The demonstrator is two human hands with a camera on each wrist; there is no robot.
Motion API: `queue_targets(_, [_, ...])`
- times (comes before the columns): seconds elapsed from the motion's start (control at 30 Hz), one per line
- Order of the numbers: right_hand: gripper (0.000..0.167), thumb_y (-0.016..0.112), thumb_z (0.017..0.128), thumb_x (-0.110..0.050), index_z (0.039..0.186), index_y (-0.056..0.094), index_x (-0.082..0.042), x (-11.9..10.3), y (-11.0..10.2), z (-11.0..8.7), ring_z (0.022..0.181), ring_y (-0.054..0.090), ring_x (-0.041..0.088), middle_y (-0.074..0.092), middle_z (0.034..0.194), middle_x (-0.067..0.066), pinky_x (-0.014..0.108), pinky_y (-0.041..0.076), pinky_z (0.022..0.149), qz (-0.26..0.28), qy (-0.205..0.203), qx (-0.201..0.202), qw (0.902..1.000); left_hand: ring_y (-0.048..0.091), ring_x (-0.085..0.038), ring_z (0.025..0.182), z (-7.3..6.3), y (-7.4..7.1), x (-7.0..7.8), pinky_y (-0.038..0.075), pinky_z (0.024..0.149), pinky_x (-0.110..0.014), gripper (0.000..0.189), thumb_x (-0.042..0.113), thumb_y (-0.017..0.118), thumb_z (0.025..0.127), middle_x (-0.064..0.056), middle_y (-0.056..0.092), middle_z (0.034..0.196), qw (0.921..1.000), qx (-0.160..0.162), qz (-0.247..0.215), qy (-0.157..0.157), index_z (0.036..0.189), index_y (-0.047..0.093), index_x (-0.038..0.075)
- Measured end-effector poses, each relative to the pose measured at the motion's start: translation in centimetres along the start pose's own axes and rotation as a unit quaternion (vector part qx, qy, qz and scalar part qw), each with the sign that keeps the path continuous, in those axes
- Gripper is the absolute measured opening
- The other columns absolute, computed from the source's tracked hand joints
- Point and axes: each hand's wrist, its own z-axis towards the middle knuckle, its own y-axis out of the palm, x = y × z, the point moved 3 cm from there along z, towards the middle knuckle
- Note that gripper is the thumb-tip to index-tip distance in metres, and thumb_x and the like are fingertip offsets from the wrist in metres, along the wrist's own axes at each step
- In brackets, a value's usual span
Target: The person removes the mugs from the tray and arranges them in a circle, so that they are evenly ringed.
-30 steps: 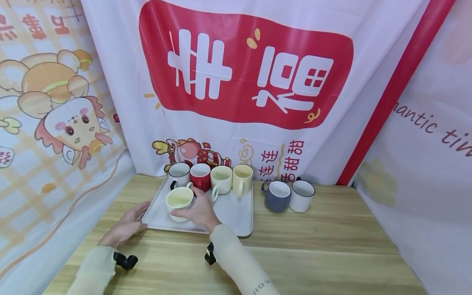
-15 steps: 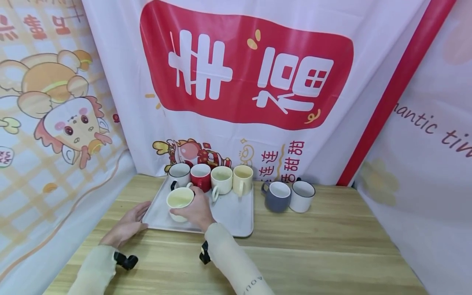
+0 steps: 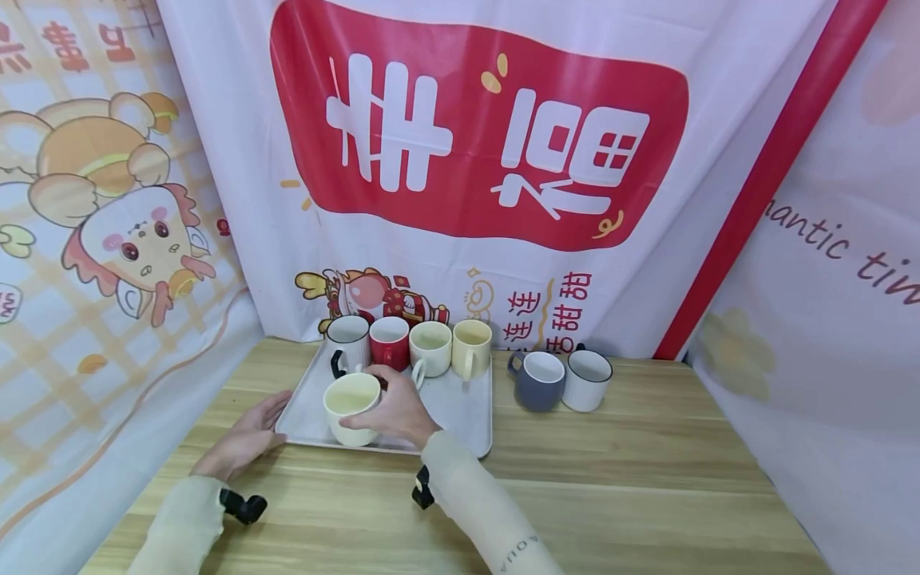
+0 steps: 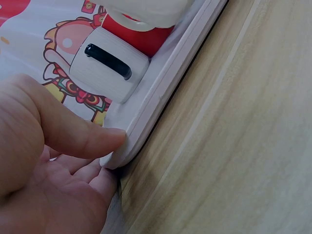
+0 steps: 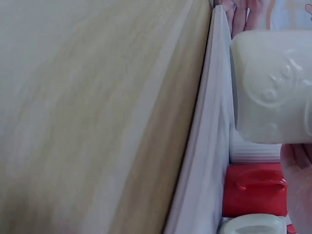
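Note:
In the head view my right hand (image 3: 398, 406) grips a pale cream mug (image 3: 348, 427), thumb on its near side and fingers round the far side. The mug is upright, over the front left part of a white tray (image 3: 453, 423). In the right wrist view its wall shows a raised pattern. My left hand (image 3: 247, 435) holds the tray's left front corner; in the left wrist view the thumb (image 4: 105, 141) lies on the rim and the fingers are below. Along the tray's back stand a white mug (image 3: 349, 343), a red mug (image 3: 390, 343), a pale green mug (image 3: 431, 351) and a yellow mug (image 3: 472, 351).
Right of the tray, a grey-blue mug (image 3: 539, 383) and a white mug with a dark rim (image 3: 588, 382) stand side by side on the wooden table (image 3: 611, 495). A printed white cloth (image 3: 575, 40) hangs close behind the mugs, with more cloth at both sides.
The right hand has brought the cream mug slightly toward the tray's front edge, away from the back row. The left hand stays at the tray's corner.

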Motion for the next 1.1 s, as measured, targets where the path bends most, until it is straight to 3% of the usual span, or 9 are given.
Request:
queue_targets(0.37, [0.076,0.1,0.068,-0.037,0.134,0.063,-0.034,-1.0,-4.0,-2.3,0.114,0.063,0.007,0.068,0.126,-0.015,0.031,0.058,0.105,-0.016,-0.038,-0.049,0.9979,0.003,-0.057,0.159,-0.1,-0.2,-0.1,0.009,0.13,-0.068,0.095,-0.019,0.054,0.087,-0.036,0.002,0.172,1.0,-0.002,0.001,-0.005,0.165,0.001,-0.009])
queue_targets(0.63, [0.081,0.099,0.069,-0.031,0.14,0.063,-0.023,-1.3,-8.1,-5.1,0.12,0.064,0.011,0.068,0.133,-0.009,0.033,0.056,0.112,-0.018,-0.077,-0.071,0.9943,0.003,-0.058,0.159,-0.4,-0.1,0.3,0.009,0.13,-0.069,0.093,-0.018,0.054,0.088,-0.037,0.002,0.172,1.0,-0.002,0.003,-0.003,0.165,0.002,-0.009])
queue_targets(0.97, [0.081,0.101,0.064,-0.027,0.136,0.065,-0.02,0.5,-14.2,-8.6,0.12,0.066,0.016,0.071,0.131,-0.005,0.042,0.056,0.112,-0.039,-0.056,-0.052,0.9963,0.003,-0.058,0.159,-0.3,-0.2,0.4,0.009,0.13,-0.069,0.093,-0.019,0.053,0.088,-0.037,0.002,0.172,1.0,0.001,-0.002,0.003,0.165,0.002,-0.01])
queue_targets(1.1, [0.083,0.102,0.062,-0.025,0.136,0.066,-0.017,1.3,-16.9,-10.2,0.12,0.068,0.018,0.072,0.132,-0.001,0.034,0.058,0.108,-0.05,-0.063,-0.031,0.9963,0.005,-0.06,0.158,-0.4,-0.2,0.4,0.011,0.129,-0.07,0.092,-0.02,0.053,0.087,-0.039,0.003,0.171,1.0,0.001,-0.005,0.008,0.164,0.002,-0.011])
